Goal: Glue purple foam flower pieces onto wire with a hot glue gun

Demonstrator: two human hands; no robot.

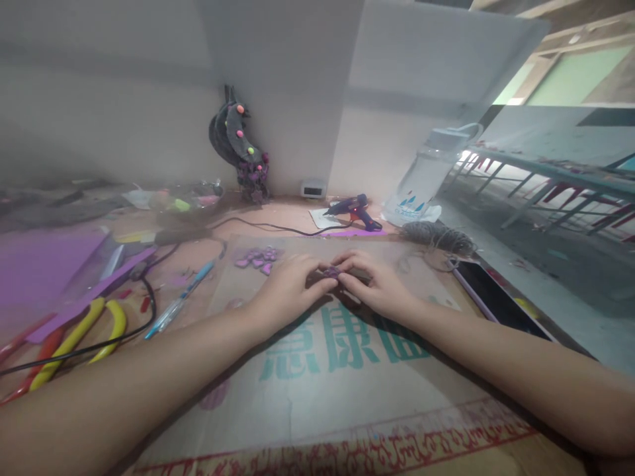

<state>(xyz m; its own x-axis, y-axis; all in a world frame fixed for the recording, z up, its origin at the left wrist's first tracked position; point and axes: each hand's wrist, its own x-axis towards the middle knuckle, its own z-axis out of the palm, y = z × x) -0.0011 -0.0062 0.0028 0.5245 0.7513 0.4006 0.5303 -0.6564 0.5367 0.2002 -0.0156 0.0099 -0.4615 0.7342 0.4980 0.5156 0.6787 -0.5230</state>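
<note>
Over the middle of the mat, my left hand (pixel 302 281) and my right hand (pixel 370 281) meet fingertip to fingertip. Between them they pinch a small purple and grey piece (pixel 331 272); its exact shape is partly covered by the fingers. Just left of my left hand lies a little group of purple craft pieces with dark edges (pixel 258 260), some of them heart-like. Beyond my hands a hot glue gun (pixel 353 210) with a lit red spot rests near a white card (pixel 322 219).
A grey crescent ornament (pixel 243 139) with coloured balls stands against the wall. To the right are a water bottle (pixel 421 175), grey yarn (pixel 439 238) and a phone (pixel 499 301). Yellow-handled pliers (pixel 74 344), a pen (pixel 181 301), purple sheets (pixel 47 268) and a black cord lie left.
</note>
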